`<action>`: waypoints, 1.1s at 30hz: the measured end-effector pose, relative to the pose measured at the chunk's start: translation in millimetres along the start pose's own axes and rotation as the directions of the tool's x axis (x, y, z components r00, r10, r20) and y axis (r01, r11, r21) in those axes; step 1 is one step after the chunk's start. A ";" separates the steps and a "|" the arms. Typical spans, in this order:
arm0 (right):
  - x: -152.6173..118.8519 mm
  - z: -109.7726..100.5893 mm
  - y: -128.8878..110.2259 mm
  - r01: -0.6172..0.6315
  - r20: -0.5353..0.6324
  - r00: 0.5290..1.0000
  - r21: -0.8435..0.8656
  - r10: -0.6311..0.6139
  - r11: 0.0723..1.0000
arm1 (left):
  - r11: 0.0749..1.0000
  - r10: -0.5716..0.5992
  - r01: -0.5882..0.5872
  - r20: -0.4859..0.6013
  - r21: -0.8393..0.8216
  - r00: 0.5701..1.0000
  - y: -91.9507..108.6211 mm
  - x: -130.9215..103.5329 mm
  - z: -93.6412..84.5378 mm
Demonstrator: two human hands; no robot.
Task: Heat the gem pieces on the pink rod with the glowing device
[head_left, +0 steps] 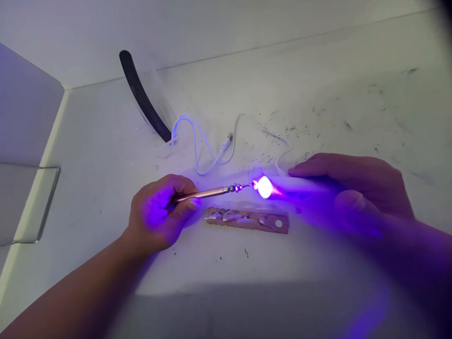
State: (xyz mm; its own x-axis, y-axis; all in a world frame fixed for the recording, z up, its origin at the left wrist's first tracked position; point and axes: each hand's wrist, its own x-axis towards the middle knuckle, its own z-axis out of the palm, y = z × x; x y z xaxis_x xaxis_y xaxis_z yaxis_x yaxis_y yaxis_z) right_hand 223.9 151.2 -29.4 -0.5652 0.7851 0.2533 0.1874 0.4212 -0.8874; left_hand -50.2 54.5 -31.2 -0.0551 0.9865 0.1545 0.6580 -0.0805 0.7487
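My left hand (155,219) is closed around a slim rose-gold pen-shaped holder (210,193), which points to the right and ends in a small silver ball. Beyond the ball a small glossy piece (238,187) catches the purple light; its exact kind I cannot make out. My right hand (374,197) grips a white handheld UV lamp (300,184), its glowing end close to the holder's tip. Glare hides whether the two touch. Below them lies a pinkish strip (254,225) carrying several clear nail tips (231,217).
A white USB cable (197,127) lies in loops behind the hands and runs toward the lamp. At the upper left is a curved black nail file (141,96). A metal frame (49,205) stands at the left edge. Dark specks mark the white table (88,155).
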 end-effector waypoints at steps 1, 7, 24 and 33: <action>0.2 0.1 -1.7 0.013 0.003 1.000 -0.002 -0.013 1.000 | 1.000 -0.007 0.007 0.006 -0.001 1.000 0.0 0.0 0.0; -1.4 2.2 -7.7 -0.038 -0.008 0.999 0.006 0.038 0.999 | 0.999 0.007 -0.005 0.039 -0.048 0.999 -2.0 -0.2 -0.8; 1.2 -0.2 -5.2 0.028 0.030 0.999 -0.022 -0.027 0.999 | 0.995 0.086 -0.084 0.058 -0.048 0.995 -0.5 3.2 -3.2; 0.7 1.1 -6.2 0.010 0.014 1.000 -0.015 -0.010 1.000 | 0.984 0.168 -0.164 0.066 -0.071 0.984 -2.5 5.2 -2.6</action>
State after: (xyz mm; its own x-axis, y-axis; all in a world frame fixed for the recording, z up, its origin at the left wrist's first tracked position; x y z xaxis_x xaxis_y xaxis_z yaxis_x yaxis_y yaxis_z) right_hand 221.4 148.6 -24.2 -0.5784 0.7744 0.2564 0.1939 0.4358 -0.8789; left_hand -54.1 59.5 -30.6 0.1063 0.9661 0.2353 0.6034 -0.2507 0.7570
